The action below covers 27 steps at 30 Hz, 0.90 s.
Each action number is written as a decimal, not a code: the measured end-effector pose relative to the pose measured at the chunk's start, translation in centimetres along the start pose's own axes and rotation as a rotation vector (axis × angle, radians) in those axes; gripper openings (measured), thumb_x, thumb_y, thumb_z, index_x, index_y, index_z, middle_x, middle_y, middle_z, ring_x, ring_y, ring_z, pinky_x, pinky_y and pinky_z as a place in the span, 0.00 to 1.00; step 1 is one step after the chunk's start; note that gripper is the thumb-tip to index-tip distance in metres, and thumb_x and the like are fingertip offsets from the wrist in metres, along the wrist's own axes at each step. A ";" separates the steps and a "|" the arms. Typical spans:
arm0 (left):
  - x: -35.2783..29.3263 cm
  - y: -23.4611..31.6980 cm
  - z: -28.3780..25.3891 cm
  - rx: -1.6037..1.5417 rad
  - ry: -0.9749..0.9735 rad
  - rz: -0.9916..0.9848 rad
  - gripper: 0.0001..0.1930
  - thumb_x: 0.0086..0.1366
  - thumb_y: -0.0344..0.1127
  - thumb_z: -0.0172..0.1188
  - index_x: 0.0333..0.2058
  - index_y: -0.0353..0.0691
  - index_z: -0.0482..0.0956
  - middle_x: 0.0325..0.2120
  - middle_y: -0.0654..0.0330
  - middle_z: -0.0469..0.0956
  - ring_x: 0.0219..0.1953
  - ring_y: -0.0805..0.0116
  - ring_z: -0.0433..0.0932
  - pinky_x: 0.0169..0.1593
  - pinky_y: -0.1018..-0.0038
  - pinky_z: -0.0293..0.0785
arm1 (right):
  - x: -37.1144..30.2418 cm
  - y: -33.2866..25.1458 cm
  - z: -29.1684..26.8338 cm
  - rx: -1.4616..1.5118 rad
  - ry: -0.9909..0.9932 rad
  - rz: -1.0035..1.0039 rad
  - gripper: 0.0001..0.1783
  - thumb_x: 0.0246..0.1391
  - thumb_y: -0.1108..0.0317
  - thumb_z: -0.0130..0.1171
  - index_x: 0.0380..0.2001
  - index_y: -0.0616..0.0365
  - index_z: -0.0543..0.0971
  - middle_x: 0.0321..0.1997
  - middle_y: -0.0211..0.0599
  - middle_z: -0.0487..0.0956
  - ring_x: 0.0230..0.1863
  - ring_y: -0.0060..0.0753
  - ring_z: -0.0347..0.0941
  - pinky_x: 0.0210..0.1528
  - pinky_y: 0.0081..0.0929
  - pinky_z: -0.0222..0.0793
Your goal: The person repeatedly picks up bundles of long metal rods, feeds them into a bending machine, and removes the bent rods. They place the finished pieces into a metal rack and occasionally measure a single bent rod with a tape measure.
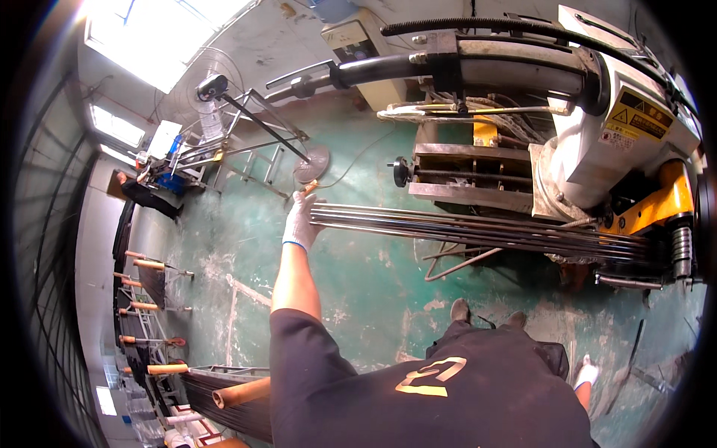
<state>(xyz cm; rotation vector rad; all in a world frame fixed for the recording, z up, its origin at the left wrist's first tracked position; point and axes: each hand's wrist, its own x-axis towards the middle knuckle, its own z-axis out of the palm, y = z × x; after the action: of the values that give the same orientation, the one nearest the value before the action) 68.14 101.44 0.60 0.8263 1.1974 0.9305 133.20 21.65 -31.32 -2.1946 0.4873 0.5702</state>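
Note:
A white knitted glove covers my left hand (300,221), held out ahead of me at the end of a raised arm. Its fingers are closed around the near ends of several long, thin, dark glossy strips (463,230). These run side by side to the right, toward the lower part of a large white, yellow and black machine (597,142). Whether they are rods or tubes cannot be made out. Low at my right side hangs my right hand (588,371), also gloved in white, apart from the strips; its fingers are too small to read.
Beyond the strips stands a steel slide with a black knob (401,172). A pedestal fan (213,88) and a metal frame (254,138) are at the far left. Cardboard-cored rolls (239,392) lie on racks to my left. Another person (142,193) stands farther off.

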 end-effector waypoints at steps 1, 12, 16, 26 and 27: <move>-0.1 0.5 1.9 0.026 -0.051 -0.052 0.39 0.76 0.69 0.45 0.66 0.39 0.71 0.59 0.48 0.79 0.59 0.49 0.77 0.60 0.48 0.75 | 0.9 0.2 -1.4 -0.092 0.018 -0.058 0.28 0.64 0.48 0.68 0.39 0.70 0.80 0.38 0.44 0.83 0.36 0.38 0.77 0.40 0.40 0.74; -0.5 -0.3 3.2 -0.040 -0.208 -0.161 0.35 0.78 0.64 0.45 0.68 0.41 0.70 0.62 0.44 0.75 0.61 0.38 0.76 0.59 0.37 0.79 | -7.6 -8.5 0.8 -0.283 0.094 -0.224 0.34 0.57 0.45 0.71 0.48 0.70 0.85 0.46 0.60 0.87 0.50 0.56 0.84 0.55 0.41 0.76; -1.5 0.6 2.4 0.120 -0.203 -0.140 0.40 0.75 0.71 0.46 0.70 0.44 0.68 0.62 0.46 0.75 0.58 0.43 0.78 0.55 0.42 0.81 | -10.8 -13.6 3.7 -0.533 0.027 -0.163 0.46 0.56 0.39 0.69 0.58 0.76 0.77 0.60 0.68 0.80 0.64 0.61 0.76 0.65 0.44 0.72; -3.8 -11.9 -0.7 -0.545 0.300 -0.080 0.44 0.76 0.69 0.42 0.73 0.33 0.58 0.75 0.47 0.59 0.77 0.49 0.55 0.77 0.47 0.54 | 0.7 -7.0 0.0 -0.518 -0.002 -0.190 0.25 0.56 0.48 0.71 0.38 0.65 0.88 0.30 0.48 0.86 0.33 0.41 0.83 0.41 0.39 0.76; -6.5 -14.7 3.5 -0.544 0.439 -0.105 0.44 0.77 0.69 0.42 0.74 0.35 0.57 0.76 0.47 0.58 0.79 0.50 0.51 0.79 0.49 0.49 | 1.1 -7.1 -0.7 -0.532 -0.068 -0.134 0.22 0.58 0.51 0.70 0.37 0.62 0.89 0.29 0.46 0.86 0.32 0.39 0.83 0.41 0.38 0.76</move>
<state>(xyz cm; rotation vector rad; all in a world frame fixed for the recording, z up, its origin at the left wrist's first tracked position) 73.11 89.46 -9.58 0.1219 1.2527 1.3121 137.91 25.25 -27.19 -2.6718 0.1561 0.7633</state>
